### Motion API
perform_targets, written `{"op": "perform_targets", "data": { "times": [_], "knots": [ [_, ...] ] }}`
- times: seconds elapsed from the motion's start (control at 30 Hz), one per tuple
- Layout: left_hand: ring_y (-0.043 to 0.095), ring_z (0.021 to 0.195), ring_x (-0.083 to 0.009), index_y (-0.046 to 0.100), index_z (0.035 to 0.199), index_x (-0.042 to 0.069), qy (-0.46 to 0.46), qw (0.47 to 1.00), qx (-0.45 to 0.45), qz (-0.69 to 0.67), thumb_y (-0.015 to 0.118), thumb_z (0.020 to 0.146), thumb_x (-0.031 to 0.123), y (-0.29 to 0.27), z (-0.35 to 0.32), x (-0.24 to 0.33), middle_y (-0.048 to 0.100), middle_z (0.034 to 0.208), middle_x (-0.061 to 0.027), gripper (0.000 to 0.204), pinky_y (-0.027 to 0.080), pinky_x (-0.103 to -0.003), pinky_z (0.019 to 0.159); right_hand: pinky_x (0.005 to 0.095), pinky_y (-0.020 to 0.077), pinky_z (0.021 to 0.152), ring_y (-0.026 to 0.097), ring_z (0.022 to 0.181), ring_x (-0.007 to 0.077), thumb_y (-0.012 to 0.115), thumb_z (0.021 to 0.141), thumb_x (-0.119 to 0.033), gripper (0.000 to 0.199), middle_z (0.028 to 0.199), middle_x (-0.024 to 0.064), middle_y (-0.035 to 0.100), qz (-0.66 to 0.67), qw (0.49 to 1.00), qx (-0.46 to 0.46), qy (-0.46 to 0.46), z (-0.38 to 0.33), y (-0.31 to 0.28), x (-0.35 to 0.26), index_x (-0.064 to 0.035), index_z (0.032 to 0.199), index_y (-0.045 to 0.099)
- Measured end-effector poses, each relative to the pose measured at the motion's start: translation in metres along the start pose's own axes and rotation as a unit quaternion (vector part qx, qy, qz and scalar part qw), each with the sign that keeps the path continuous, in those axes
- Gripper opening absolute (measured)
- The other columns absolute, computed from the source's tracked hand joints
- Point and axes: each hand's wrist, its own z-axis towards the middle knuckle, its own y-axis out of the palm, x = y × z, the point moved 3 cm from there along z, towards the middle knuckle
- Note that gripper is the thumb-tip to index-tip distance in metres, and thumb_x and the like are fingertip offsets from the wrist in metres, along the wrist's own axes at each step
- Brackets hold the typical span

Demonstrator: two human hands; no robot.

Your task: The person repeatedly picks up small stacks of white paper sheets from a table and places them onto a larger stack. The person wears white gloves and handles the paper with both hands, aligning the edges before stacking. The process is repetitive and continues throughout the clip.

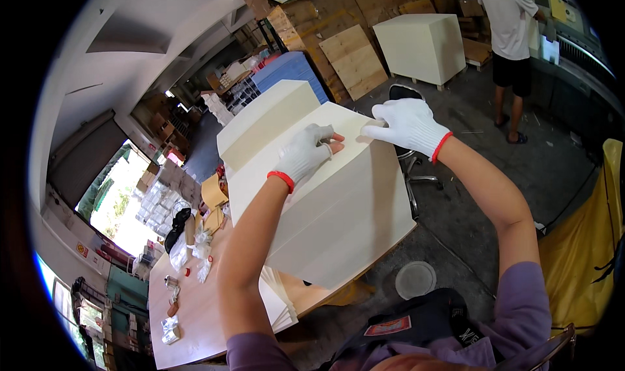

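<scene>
A tall stack of cream paper sheets (325,241) stands on the wooden table in front of me, with a second raised pile (270,114) along its far left part. My left hand (305,152), in a white knitted glove with a red cuff, rests on top of the stack; its fingers are apart and two bare fingertips show. At the right edge of the top, my right hand (409,125), gloved the same way, has thumb and fingers closed at the sheets' edge. How many sheets it grips is hidden.
The wooden table (189,332) carries plastic bags (202,244), small items and loose cream boards (277,302). A swivel chair (416,175) stands behind the stack's right side. Beyond are a large white block of sheets (420,45), a plywood board (353,61) and a person (511,39) at a machine.
</scene>
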Motion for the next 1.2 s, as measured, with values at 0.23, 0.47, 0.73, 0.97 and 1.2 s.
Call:
{"op": "perform_targets", "data": {
  "times": [0.23, 0.47, 0.73, 0.97, 1.2],
  "knots": [
    [0.068, 0.101, -0.0223, 0.074, 0.119, 0.004, 0.061, 0.996, 0.041, -0.058, 0.071, 0.099, 0.011, 0.02, 0.001, 0.013, 0.067, 0.109, -0.011, 0.022, 0.054, -0.036, 0.09, 0.0414, 0.0485, 0.071, 0.064, 0.075, 0.03, 0.051, 0.105, -0.062, 0.058, 0.081, 0.0134, 0.065, 0.23, 0.973, 0.03, 0.0, 0.02, 0.004, 0.0, -0.0076, 0.09, 0.062],
    [0.068, 0.11, -0.0179, 0.065, 0.135, 0.003, 0.059, 0.985, 0.033, -0.16, 0.069, 0.099, 0.006, 0.021, 0.001, 0.007, 0.073, 0.125, -0.0107, 0.037, 0.054, -0.035, 0.098, 0.0362, 0.0452, 0.072, 0.059, 0.073, 0.0199, 0.052, 0.104, -0.066, 0.064, 0.076, 0.0088, 0.061, 0.443, 0.883, 0.046, 0.149, 0.011, 0.031, -0.005, -0.0037, 0.091, 0.062],
    [0.068, 0.117, -0.0219, 0.06, 0.138, 0.002, 0.075, 0.977, 0.014, -0.2, 0.079, 0.095, 0.016, 0.027, 0.007, 0.0, 0.072, 0.128, -0.0157, 0.049, 0.056, -0.036, 0.098, 0.0422, 0.048, 0.079, 0.065, 0.081, 0.0324, 0.045, 0.108, -0.058, 0.06, 0.084, 0.0168, 0.064, 0.434, 0.885, 0.117, 0.12, 0.007, 0.042, -0.004, -0.0024, 0.097, 0.062],
    [0.065, 0.125, -0.0229, 0.056, 0.146, 0.003, 0.124, 0.967, 0.023, -0.221, 0.073, 0.099, 0.015, 0.026, 0.01, -0.002, 0.068, 0.136, -0.0189, 0.052, 0.052, -0.036, 0.106, 0.0423, 0.048, 0.078, 0.065, 0.08, 0.0329, 0.045, 0.109, -0.059, 0.06, 0.081, 0.0168, 0.064, 0.436, 0.882, 0.126, 0.125, 0.003, 0.037, -0.006, -0.0034, 0.096, 0.062],
    [0.065, 0.106, -0.015, 0.058, 0.149, 0.007, 0.138, 0.98, 0.091, -0.11, 0.057, 0.106, 0.017, 0.017, 0.003, 0.004, 0.07, 0.12, -0.0097, 0.044, 0.052, -0.033, 0.094, 0.0435, 0.0483, 0.077, 0.066, 0.08, 0.035, 0.044, 0.109, -0.06, 0.06, 0.082, 0.0184, 0.065, 0.399, 0.9, 0.117, 0.131, 0.004, 0.037, -0.006, -0.0038, 0.096, 0.062]
  ]
}}
